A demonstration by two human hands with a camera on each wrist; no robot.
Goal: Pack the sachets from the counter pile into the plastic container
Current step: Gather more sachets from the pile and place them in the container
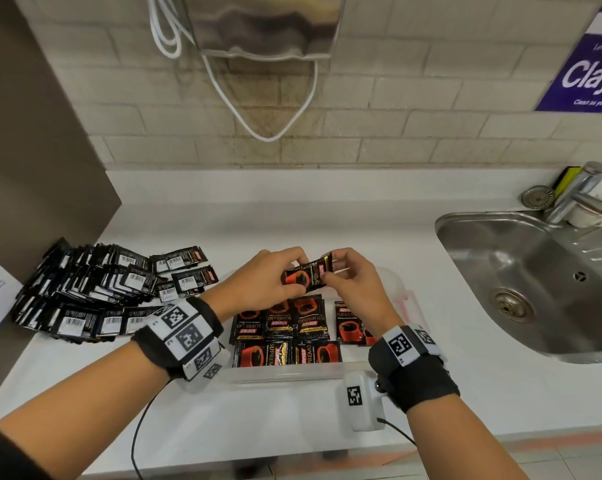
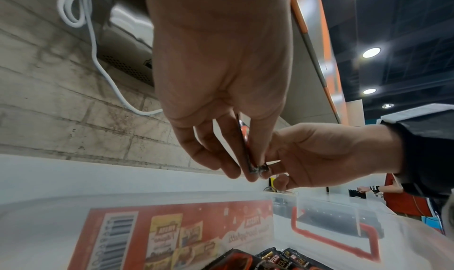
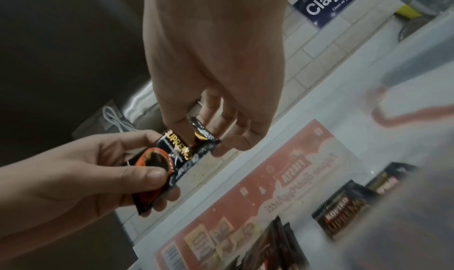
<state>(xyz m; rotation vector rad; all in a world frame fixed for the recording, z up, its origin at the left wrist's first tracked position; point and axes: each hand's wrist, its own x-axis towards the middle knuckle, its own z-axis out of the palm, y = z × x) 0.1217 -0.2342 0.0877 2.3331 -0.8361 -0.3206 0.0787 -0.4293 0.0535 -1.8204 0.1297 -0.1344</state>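
At the far left of the white desk (image 1: pixel 292 216) lies the pile of sachets (image 1: pixel 95 292), black packets spread mostly back-side up so that white barcode labels show (the print on them is too small to read). Just right of the pile, the left hand (image 1: pixel 265 278) pinches the left end of one sachet (image 1: pixel 308 277) between thumb and fingers; the right hand (image 1: pixel 353 282) pinches its right end, so each grip is grasping the same packet. It hangs above the far part of the plastic container (image 1: pixel 285 374). Its face shows a red cup of black coffee and the gold word "SUPREMO".

Below the hands, the clear container sits on the desk with sachets laid face up across its floor in rows, reading "KOPIKO" and "SUPREMO". The wrist views show a red "FIESTA" label with a barcode through the container's wall, and a red clasp at its end.

Right of the container is a steel sink (image 1: pixel 535 282). On the wall above it, a blue sign (image 1: pixel 590 67) reads "ClayGo" and "Clean as you go".
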